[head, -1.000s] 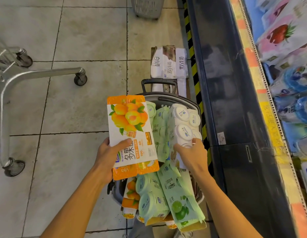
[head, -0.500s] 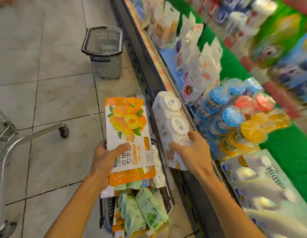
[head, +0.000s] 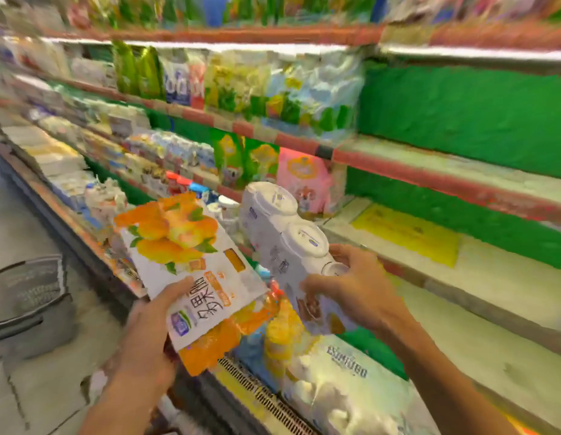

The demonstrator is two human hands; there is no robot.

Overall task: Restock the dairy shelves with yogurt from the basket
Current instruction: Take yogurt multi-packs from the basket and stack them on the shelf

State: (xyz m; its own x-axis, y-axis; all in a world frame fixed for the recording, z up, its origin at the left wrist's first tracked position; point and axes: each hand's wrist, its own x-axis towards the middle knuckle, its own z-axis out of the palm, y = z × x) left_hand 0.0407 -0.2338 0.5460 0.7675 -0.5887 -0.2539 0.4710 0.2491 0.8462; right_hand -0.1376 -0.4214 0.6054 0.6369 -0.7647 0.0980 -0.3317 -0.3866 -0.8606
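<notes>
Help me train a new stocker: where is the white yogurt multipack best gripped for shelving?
Hedged: at its near end, from below and the side, as the right hand does now. The white yogurt multipack is long, with round lids on top, so fingers wrapped round the sleeve's end leave the far end free to slide onto the shelf.

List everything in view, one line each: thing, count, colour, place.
Peach yogurt pack: one, orange and white, in the left hand.
Yogurt cup pack: one, white, in the right hand.
Shelves: several tiers, green backing, ahead and right; the right part bare.
Shelf goods: many, mixed colours, blurred.
Basket: one, grey, on the floor at left.
Left hand: one, grips the peach pack.
Right hand: one, fingers curled round the cup pack.
</notes>
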